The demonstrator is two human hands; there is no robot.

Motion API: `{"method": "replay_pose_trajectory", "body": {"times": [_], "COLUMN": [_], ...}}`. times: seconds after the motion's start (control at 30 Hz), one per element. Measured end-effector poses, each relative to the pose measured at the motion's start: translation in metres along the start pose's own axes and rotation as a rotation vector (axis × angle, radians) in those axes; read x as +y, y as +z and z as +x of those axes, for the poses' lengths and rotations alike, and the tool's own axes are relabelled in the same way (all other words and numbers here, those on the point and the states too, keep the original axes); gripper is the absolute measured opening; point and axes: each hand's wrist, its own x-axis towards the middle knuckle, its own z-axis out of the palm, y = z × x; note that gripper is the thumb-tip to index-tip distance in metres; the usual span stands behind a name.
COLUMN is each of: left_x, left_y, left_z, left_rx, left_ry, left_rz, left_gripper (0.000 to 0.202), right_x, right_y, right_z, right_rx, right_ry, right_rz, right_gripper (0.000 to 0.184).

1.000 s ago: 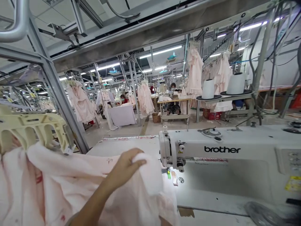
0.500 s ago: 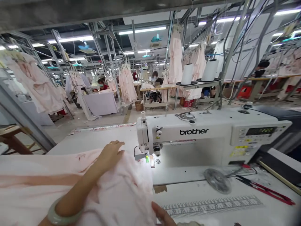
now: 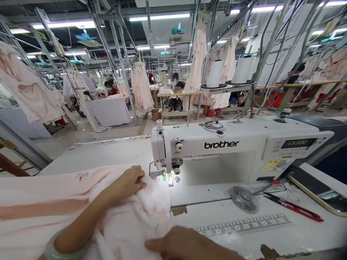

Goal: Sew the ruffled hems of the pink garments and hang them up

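Pale pink garment cloth lies spread across the table to the left of the Brother sewing machine, its right edge reaching under the machine's needle area, where a lamp lights it brightly. The left hand, a pale green bangle on its wrist, rests on the cloth just left of the machine's head, fingers curled downward and thumb below them; whether they pinch the fabric, I cannot tell. The right hand, apart from the left, is at the cloth's near edge in front of the machine, one digit extended over the fabric; its grip cannot be made out. Also in front of the machine are a clear ruler, a transparent disc and red-handled scissors. A smartphone lies to the machine's right. Behind the machine stand two white thread cones, with pink garments hanging farther back.
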Motion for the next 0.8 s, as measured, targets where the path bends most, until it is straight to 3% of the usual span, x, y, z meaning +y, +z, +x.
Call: {"method": "replay_pose_trajectory", "body": {"times": [0.13,0.23,0.37,0.5,0.6,0.67,0.8], "left_x": [0.003,0.004,0.009,0.017,0.021,0.021,0.015], "left_y": [-0.006,-0.007,-0.012,-0.02,-0.014,-0.003,0.025], "left_z": [-0.001,-0.001,0.001,0.013,0.031,0.043,0.061], "left_rx": [0.048,0.068,0.033,-0.05,-0.102,-0.122,-0.087], "left_ry": [0.042,0.055,0.076,0.091,0.091,0.086,0.047], "left_rz": [-0.076,-0.137,-0.201,-0.231,-0.249,-0.257,-0.25], "left_gripper": [0.009,0.025,0.032,0.029,0.024,0.02,0.017], "right_x": [0.006,0.015,0.027,0.036,0.045,0.054,0.071], "right_y": [-0.023,-0.034,-0.04,-0.048,-0.058,-0.064,-0.068], "right_z": [0.023,0.041,0.059,0.065,0.062,0.058,0.051], "right_rx": [0.046,0.087,0.165,0.108,0.065,0.075,0.077], "right_ry": [-0.204,-0.338,-0.506,-0.722,-0.841,-0.798,-0.539], "right_rz": [-0.573,-1.01,-1.277,-1.354,-1.307,-1.233,-0.969], "right_gripper": [0.05,0.045,0.032,0.021,0.021,0.02,0.016]}}
